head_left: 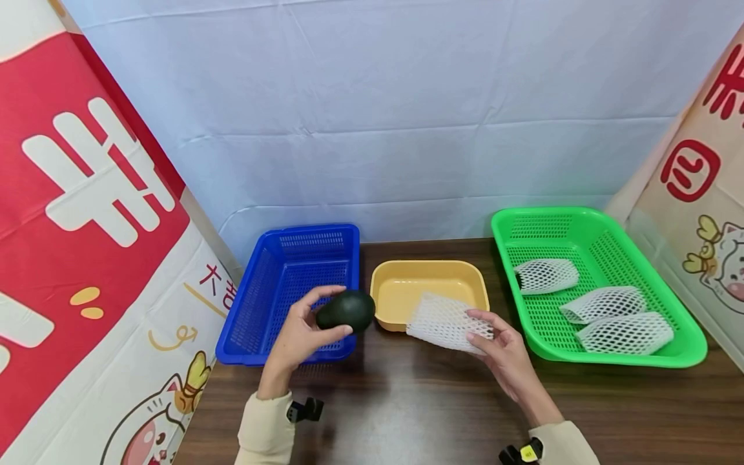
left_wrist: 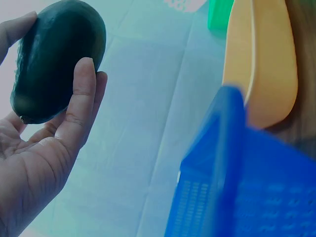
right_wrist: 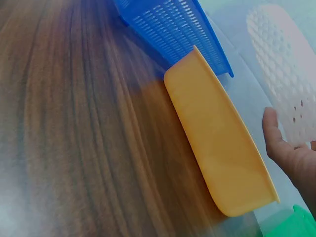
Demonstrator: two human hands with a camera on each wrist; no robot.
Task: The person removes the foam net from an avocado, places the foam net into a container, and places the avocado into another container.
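Altogether, three nets (head_left: 610, 303) lie in the green basket (head_left: 616, 358), two toward its near edge; left hand (head_left: 298, 339) grips one avocado (head_left: 347, 310), right hand (head_left: 504, 352) pinches a fourth net (head_left: 437, 321).

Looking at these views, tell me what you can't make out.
Head view: part of the blue basket, behind the left hand and dark green fruit.
Head view: the near right corner of the yellow tray, covered by the white net.
Left wrist view: most of the green basket, cut off by the top edge.
Right wrist view: part of the right hand, cut off by the right edge.
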